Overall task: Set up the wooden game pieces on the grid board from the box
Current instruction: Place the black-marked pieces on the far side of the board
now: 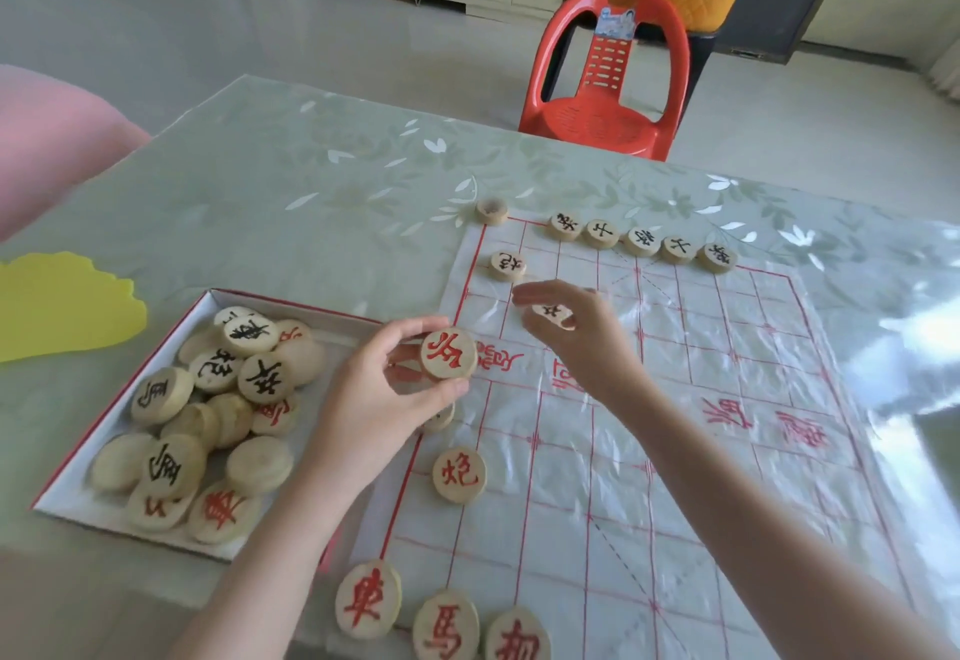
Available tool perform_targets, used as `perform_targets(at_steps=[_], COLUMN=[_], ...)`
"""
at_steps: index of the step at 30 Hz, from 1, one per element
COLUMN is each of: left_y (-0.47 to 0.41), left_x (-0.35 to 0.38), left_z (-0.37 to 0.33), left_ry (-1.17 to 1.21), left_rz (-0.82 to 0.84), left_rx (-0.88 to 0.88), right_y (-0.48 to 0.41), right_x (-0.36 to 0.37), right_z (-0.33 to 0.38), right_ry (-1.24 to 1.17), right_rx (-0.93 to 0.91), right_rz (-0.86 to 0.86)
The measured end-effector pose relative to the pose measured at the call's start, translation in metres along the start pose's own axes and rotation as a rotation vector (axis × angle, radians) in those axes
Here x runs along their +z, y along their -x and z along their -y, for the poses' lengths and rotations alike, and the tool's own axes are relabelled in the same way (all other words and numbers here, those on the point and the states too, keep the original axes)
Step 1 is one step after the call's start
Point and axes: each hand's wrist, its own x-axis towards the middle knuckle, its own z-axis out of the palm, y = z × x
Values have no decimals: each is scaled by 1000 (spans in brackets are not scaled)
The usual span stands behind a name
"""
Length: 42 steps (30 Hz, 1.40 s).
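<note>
The right hand (576, 334) pinches a black-lettered piece (551, 314) over the grid board (727, 347), just beyond the left hand (382, 399). That hand grips a red-lettered piece (448, 353), with the box (67, 498) to its left.

Along the bottom edge we read red characters on three pieces: 車 on the left piece (368, 599), 馬 on the middle piece (445, 627), 相 on the right piece (517, 643). Above them a lone piece (460, 475) on the grid board (597, 482) shows red 炮. The left hand (374, 399) pinches a red-lettered piece (448, 353), upside down, which we read as 兵. In the box (78, 498) at left we make out a black 車 piece (249, 334) and a red 車 piece (223, 511). The right hand (587, 337) pinches a black-lettered piece (551, 313), its character half hidden. The far-row pieces (641, 242) we cannot read.
</note>
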Motion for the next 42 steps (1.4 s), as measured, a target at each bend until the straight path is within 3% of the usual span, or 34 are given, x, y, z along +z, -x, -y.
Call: perform_targets(at_steps=[3, 7, 12, 25, 30, 36, 39, 42], left_y=[20, 27, 16, 8, 12, 38, 56, 69], left_x=[-7, 9, 52, 77, 41, -49, -81, -94], left_z=[-5, -5, 3, 23, 12, 31, 44, 51], left_ry=[-61, -132, -421, -732, -626, -631, -700, -896], left_rz=[-14, 23, 101, 183, -28, -259, -290, -199], left_rx=[-10, -26, 87, 216, 276, 118, 29, -24], right_y=[25, 50, 85, 119, 111, 98, 95, 95], right_x=[-2, -21, -37, -29, -13, 34, 62, 85], right_z=[5, 11, 5, -13, 8, 49, 69, 82], right_ry=[22, -26, -17, -32, -61, -15, 5, -9], right_rx=[-7, 55, 133, 219, 176, 56, 20, 20], right_rz=[44, -24, -72, -80, -50, 80, 142, 183])
